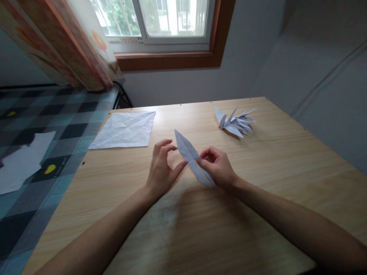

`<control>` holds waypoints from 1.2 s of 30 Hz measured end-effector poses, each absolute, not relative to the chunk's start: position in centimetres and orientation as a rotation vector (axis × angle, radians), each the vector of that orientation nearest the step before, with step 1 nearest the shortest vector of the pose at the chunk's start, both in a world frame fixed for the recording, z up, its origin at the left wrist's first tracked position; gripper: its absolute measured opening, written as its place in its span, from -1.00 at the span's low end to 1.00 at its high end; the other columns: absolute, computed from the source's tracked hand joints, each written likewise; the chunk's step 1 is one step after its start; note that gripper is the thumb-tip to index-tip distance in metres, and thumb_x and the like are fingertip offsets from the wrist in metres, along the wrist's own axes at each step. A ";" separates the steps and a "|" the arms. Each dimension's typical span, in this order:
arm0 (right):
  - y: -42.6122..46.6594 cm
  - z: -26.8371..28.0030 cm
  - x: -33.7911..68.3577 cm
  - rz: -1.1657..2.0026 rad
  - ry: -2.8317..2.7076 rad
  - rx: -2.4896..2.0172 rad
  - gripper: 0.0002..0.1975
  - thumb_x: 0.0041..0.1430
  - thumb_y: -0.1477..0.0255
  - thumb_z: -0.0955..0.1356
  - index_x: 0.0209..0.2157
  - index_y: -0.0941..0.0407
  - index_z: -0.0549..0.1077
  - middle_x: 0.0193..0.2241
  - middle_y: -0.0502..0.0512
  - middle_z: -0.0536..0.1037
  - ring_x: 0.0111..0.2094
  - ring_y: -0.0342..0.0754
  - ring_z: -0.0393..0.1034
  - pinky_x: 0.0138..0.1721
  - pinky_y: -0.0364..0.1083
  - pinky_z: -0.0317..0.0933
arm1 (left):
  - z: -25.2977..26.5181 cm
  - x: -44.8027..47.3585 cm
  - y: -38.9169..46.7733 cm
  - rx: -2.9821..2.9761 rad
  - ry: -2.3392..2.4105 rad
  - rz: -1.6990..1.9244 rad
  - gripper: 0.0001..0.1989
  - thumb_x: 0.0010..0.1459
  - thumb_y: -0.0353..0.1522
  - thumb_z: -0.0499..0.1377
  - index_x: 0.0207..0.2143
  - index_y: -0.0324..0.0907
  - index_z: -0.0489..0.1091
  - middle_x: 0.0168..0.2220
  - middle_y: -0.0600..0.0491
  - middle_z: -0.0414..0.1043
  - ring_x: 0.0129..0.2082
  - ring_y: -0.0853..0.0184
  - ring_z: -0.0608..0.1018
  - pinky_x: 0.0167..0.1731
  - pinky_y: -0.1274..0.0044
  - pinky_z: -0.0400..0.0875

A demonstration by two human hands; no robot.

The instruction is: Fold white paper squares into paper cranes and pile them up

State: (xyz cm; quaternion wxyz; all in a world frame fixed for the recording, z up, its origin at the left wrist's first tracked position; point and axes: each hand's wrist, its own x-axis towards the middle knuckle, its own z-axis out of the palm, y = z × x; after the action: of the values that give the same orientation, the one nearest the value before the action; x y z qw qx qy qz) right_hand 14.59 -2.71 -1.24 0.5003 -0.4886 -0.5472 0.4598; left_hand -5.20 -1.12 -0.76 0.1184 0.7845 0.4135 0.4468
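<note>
A folded piece of white paper (pixel 187 148), long and pointed at its upper end and split into two points at the lower end, is held up over the table. My right hand (pixel 218 165) pinches its right edge near the middle between thumb and fingers. My left hand (pixel 164 163) is on the other side, fingers curved and apart. Its thumb tip is at the paper's left edge and its index fingertip close to the upper part; whether they press on it I cannot tell.
The wooden table (pixel 272 221) bears a creased white sheet (pixel 126 129) at the far left and a cluster of folded white paper pieces (pixel 236 123) at the far right. On the left, loose white paper (pixel 27 160) lies on a checked cloth (pixel 17 217). Behind is a window (pixel 172 23).
</note>
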 end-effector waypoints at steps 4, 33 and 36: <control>-3.1 -1.3 13.7 1.221 -1.177 -1.063 -0.72 -0.06 0.27 0.51 -0.47 0.11 0.40 -0.56 -0.05 0.47 -0.54 -0.15 0.33 -0.49 -0.15 0.25 | -1.4 -4.1 -1.4 1.772 0.926 1.161 -0.59 0.18 -0.23 0.22 0.02 -0.16 0.21 -0.13 -0.06 0.48 -0.22 0.27 0.55 -0.27 0.41 0.48; -3.3 -2.0 13.4 1.262 -1.232 -0.964 -0.75 -0.03 0.25 0.52 -0.43 0.11 0.50 -0.49 0.00 0.56 -0.46 -0.11 0.44 -0.39 -0.12 0.32 | -1.0 -3.7 -2.1 1.584 1.064 1.000 -0.75 0.13 -0.24 0.23 -0.47 -0.24 0.38 -0.56 0.14 0.30 -0.55 0.46 0.32 -0.54 0.61 0.18; -3.1 -2.2 13.5 1.258 -1.170 -0.996 -0.74 -0.07 0.30 0.54 -0.41 0.11 0.47 -0.52 -0.03 0.54 -0.49 -0.13 0.42 -0.42 -0.14 0.29 | -1.0 -3.5 -2.4 1.555 1.041 1.117 -0.78 0.10 -0.29 0.26 -0.23 -0.18 0.34 -0.46 0.16 0.38 -0.54 0.48 0.38 -0.56 0.64 0.21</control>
State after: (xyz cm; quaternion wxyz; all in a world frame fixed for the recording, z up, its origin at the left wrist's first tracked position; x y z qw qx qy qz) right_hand 13.48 -3.12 -2.20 0.5464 -0.4200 -0.4936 0.5305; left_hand -3.49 -2.40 -1.04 0.4628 0.6324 0.4235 0.4544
